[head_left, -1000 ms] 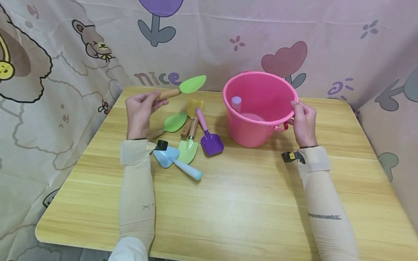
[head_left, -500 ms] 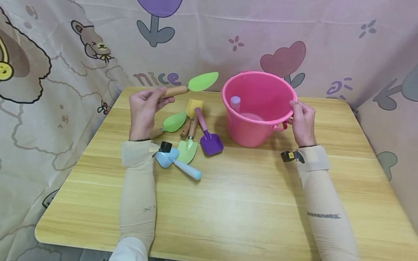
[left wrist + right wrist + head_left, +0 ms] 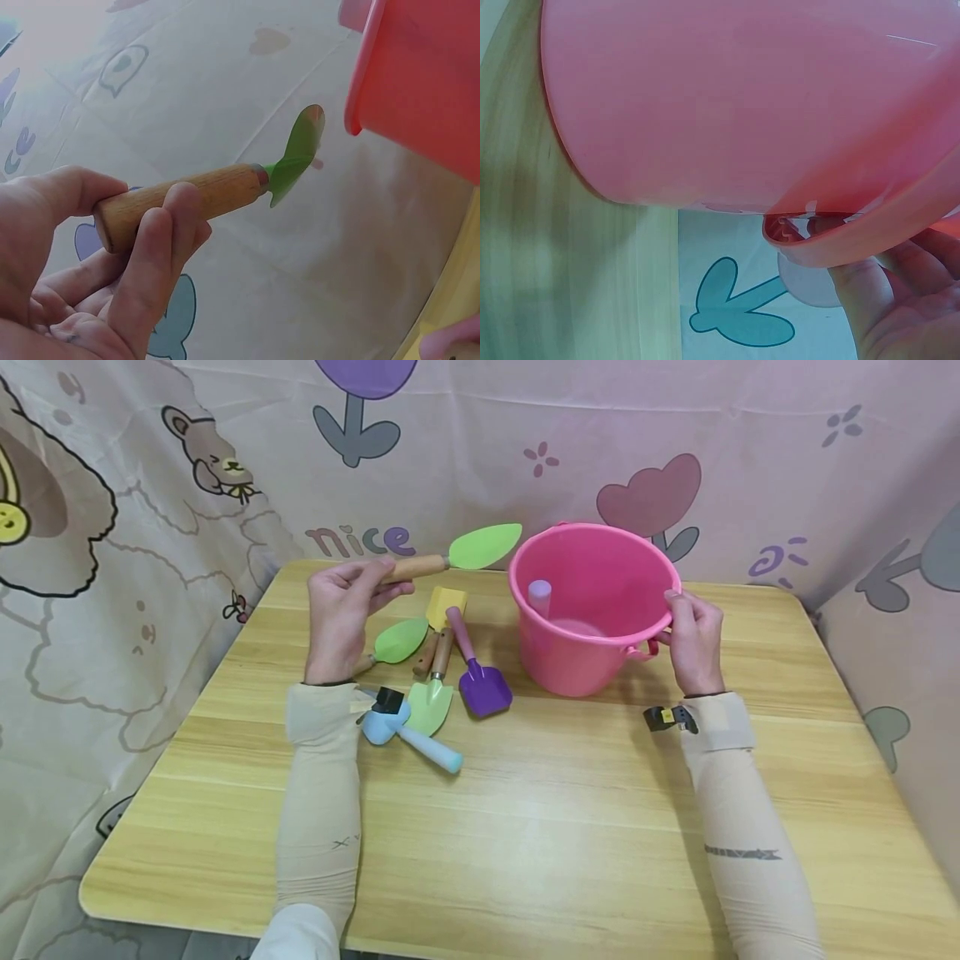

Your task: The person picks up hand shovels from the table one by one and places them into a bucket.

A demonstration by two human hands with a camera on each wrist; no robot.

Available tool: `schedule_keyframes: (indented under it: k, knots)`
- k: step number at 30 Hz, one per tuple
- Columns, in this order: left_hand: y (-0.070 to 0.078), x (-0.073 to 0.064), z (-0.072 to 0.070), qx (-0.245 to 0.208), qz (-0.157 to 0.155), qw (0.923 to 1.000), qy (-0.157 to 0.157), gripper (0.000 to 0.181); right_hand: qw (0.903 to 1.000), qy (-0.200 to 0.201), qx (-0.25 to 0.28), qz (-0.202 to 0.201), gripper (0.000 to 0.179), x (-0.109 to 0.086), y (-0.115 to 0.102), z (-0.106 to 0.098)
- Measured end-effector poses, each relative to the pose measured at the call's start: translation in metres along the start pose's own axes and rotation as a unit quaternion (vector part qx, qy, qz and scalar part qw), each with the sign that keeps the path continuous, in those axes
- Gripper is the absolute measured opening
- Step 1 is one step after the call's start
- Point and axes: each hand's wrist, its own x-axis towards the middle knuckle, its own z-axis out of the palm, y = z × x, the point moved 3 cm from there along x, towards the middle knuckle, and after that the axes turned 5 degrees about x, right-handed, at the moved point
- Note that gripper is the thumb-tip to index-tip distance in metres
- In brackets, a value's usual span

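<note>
My left hand (image 3: 341, 618) pinches the wooden handle of a green leaf-shaped trowel (image 3: 486, 545) between thumb and fingers. The trowel is held in the air, its blade tip close to the left rim of a pink bucket (image 3: 573, 664). In the left wrist view the trowel's handle (image 3: 180, 206) lies across my fingers, and the blade is apart from the bucket (image 3: 420, 90). My right hand (image 3: 696, 639) grips the bucket's rim on the right side, near the handle joint. Inside the bucket stands a lilac handle end (image 3: 539, 597); its lower part is hidden.
On the wooden table (image 3: 570, 843) lie a second green leaf trowel (image 3: 401, 641), a pale green trowel (image 3: 430, 706), a purple shovel (image 3: 485, 691), a yellow tool (image 3: 447, 607) and a light blue shovel (image 3: 429, 747). A printed cloth (image 3: 480, 452) hangs behind the table.
My left hand has moved right with the trowel, bringing its blade near the bucket's rim. The right hand and the bucket stay nearly in place.
</note>
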Motion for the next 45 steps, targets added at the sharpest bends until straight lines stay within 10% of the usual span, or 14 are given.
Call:
schedule_keyframes:
  k: [45]
  knots:
    - [-0.007, -0.016, 0.05, 0.087, 0.03, 0.9938, -0.062, 0.026, 1.0, -0.001, 0.001, -0.001, 0.047, 0.0, 0.001, 0.0]
